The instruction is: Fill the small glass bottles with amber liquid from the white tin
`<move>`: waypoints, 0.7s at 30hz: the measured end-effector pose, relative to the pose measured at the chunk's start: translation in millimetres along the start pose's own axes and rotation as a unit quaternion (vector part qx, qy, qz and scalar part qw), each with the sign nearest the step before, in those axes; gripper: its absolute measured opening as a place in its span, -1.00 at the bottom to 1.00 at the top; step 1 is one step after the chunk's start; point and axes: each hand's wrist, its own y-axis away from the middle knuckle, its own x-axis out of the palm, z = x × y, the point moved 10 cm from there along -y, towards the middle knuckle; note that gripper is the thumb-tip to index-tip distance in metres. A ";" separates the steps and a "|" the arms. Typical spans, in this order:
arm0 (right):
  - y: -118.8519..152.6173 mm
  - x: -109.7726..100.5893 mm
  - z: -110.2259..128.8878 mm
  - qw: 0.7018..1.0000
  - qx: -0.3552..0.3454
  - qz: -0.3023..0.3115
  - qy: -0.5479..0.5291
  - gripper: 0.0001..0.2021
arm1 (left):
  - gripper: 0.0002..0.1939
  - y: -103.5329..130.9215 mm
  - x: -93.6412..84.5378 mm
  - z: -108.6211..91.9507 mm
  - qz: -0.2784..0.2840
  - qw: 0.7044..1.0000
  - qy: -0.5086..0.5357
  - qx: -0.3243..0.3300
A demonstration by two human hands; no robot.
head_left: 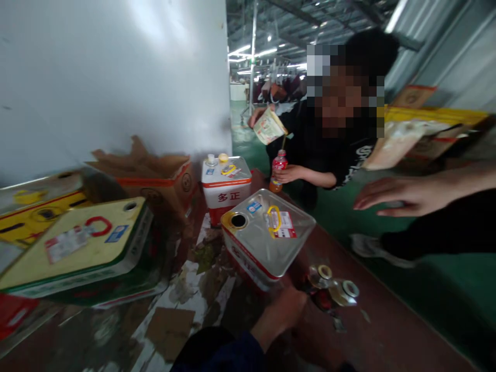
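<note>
My left hand (289, 306), blurred, reaches in from the bottom with its fingers curled together. It is beside the near corner of a silver metal tin (269, 232), which has a yellow handle and an open round hole. What the fingers hold, if anything, is hidden. Just right of them lie two clear bottles, one (322, 275) with dark red on it and another (346, 292) with a pale rim. I do not see my right hand. Behind the silver tin stands a white and red tin (227, 183) with a yellow handle.
A crouching person holds a tilted paper tub (270, 126) over a red-labelled bottle (279, 168). Another person's open hand (406, 195) extends from the right. Left are a green-edged tin (89, 232), a yellow tin (42, 212) and an open carton (155, 178). Torn cardboard (170, 330) lies in front.
</note>
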 end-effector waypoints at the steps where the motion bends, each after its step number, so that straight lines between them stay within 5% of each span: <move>1: 18.1 -13.8 -9.7 1.000 0.011 0.005 0.011 -0.54 | -0.69 -0.4 -1.4 -3.2 0.002 1.000 0.003 0.005; 5: 68.7 -71.0 -34.2 0.999 0.022 0.016 0.037 -0.49 | -0.68 -4.2 0.9 -14.7 0.020 1.000 0.005 0.016; 9: 73.2 -104.1 -31.7 0.995 -0.072 0.067 0.026 -0.48 | -0.70 -6.8 5.0 -19.8 0.020 1.000 0.000 -0.005; 12: 71.9 -97.3 -21.9 0.975 -0.171 0.137 0.033 -0.49 | -0.69 -10.5 9.6 -23.9 0.017 1.000 -0.006 -0.021; 21: 80.7 -69.1 -43.1 0.978 -0.153 0.141 0.003 -0.46 | -0.73 -22.2 38.2 -52.8 0.057 0.998 -0.029 0.004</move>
